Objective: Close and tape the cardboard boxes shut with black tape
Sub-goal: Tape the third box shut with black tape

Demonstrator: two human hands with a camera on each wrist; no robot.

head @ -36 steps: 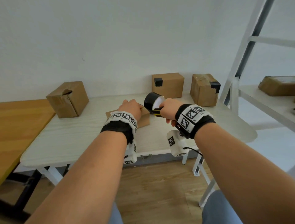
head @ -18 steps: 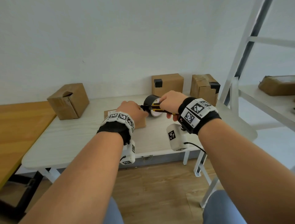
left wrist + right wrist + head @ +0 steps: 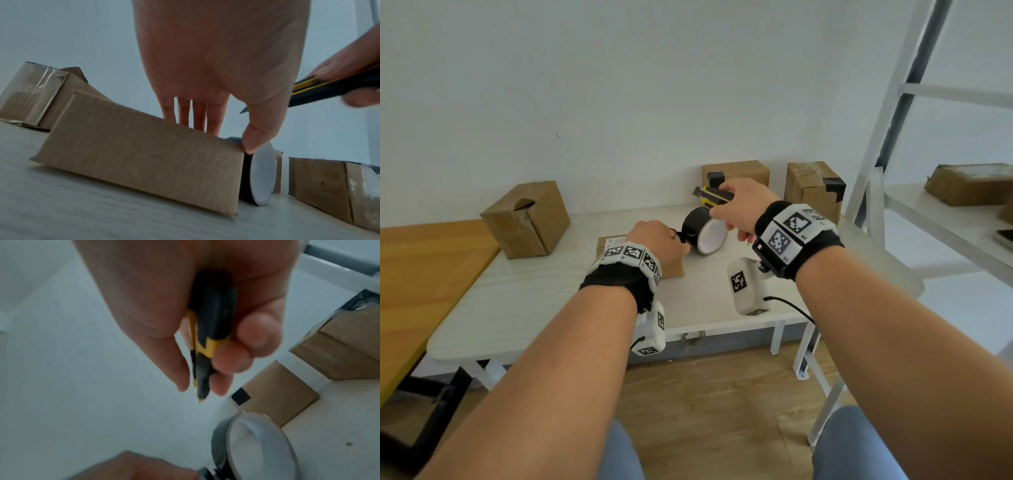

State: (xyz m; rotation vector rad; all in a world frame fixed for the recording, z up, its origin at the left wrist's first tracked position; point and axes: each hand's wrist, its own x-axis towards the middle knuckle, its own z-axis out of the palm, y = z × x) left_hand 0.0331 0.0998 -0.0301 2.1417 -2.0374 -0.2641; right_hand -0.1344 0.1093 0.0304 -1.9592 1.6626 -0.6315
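Note:
A low flat cardboard box (image 3: 613, 245) (image 3: 144, 154) lies on the white table (image 3: 534, 305). My left hand (image 3: 664, 240) (image 3: 218, 129) presses on its top with straight fingers, the thumb at its right edge. Right beside that edge the black tape roll (image 3: 702, 234) (image 3: 261, 175) (image 3: 257, 447) stands on the table. A short black strip shows between roll and thumb. My right hand (image 3: 722, 202) (image 3: 201, 386) hovers above the roll, gripping a yellow and black utility knife (image 3: 714, 195) (image 3: 329, 91) (image 3: 207, 340) with the blade tip out.
A box with a loose flap (image 3: 527, 219) stands at the left back. Two boxes with black tape (image 3: 736, 174) (image 3: 815, 192) stand by the wall. A white shelf frame (image 3: 876, 154) with another box (image 3: 969, 183) is at the right, a wooden table (image 3: 421, 274) at the left.
My right hand let go of the roll, brought the knife to the strip beside my left hand, then lifted it up and back. The roll now stands alone on the table.

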